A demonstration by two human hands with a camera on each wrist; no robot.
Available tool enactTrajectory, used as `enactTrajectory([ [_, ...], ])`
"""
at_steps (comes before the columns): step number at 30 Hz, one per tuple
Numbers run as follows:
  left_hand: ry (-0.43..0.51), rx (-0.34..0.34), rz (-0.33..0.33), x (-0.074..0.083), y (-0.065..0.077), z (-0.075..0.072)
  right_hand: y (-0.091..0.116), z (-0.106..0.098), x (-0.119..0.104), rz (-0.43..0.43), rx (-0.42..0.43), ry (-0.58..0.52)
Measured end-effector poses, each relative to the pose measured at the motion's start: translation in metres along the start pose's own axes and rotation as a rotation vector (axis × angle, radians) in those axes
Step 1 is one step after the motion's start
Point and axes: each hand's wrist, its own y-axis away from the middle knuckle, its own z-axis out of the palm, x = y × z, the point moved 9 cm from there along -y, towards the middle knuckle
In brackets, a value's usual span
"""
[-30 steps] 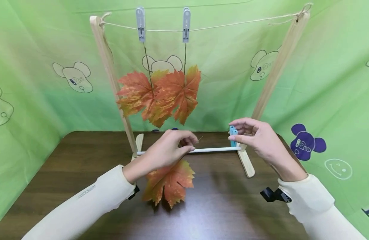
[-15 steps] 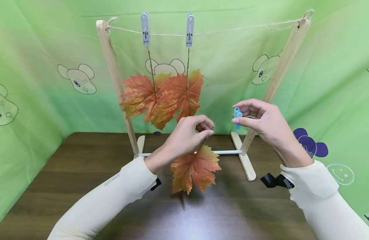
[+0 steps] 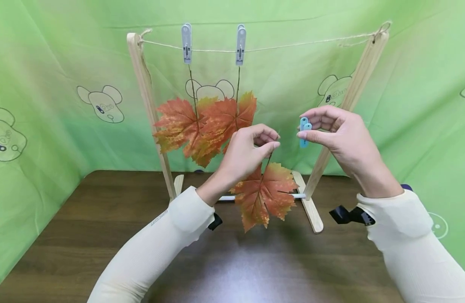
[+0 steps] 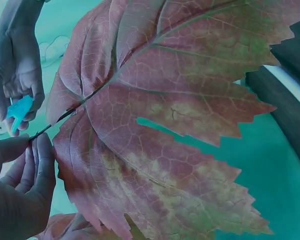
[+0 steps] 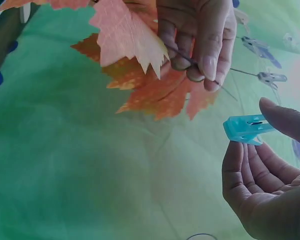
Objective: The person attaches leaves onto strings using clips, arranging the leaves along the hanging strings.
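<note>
My left hand point(image 3: 247, 153) pinches the thin stem of an orange-and-yellow artificial maple leaf point(image 3: 264, 195), which hangs below the fingers in front of the frame. In the left wrist view the underside of that leaf point(image 4: 155, 100) fills much of the picture. To the right, my right hand point(image 3: 346, 139) holds a light-blue clothespin point(image 3: 304, 132) between thumb and fingertips. The right wrist view shows the clothespin point(image 5: 245, 129) with its jaws towards the stem, apart from it. Two similar leaves point(image 3: 175, 124) hang from a string point(image 3: 285, 47) by grey clothespins point(image 3: 240, 45).
The string is tied between two wooden posts point(image 3: 363, 80) with flat feet point(image 3: 312, 214), joined low down by a white rod point(image 3: 226, 198). They stand on a dark wooden table point(image 3: 85, 235). A green printed cloth point(image 3: 51, 63) hangs behind.
Both hands have risen towards the string. The left has also moved right, lifting the leaf off the table; the right has carried the clothespin up. The hanging leaves stay in place.
</note>
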Motion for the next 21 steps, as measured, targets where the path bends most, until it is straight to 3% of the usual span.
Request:
enactTrajectory([
  [11,0.118,0.044,0.004,0.015,-0.023,0.000,-0.011,-0.003,-0.028,-0.118,0.000,-0.208],
  [21,0.206,0.065,0.006,0.026,-0.035,0.000,-0.018,-0.004,-0.046,-0.160,0.000,-0.283],
])
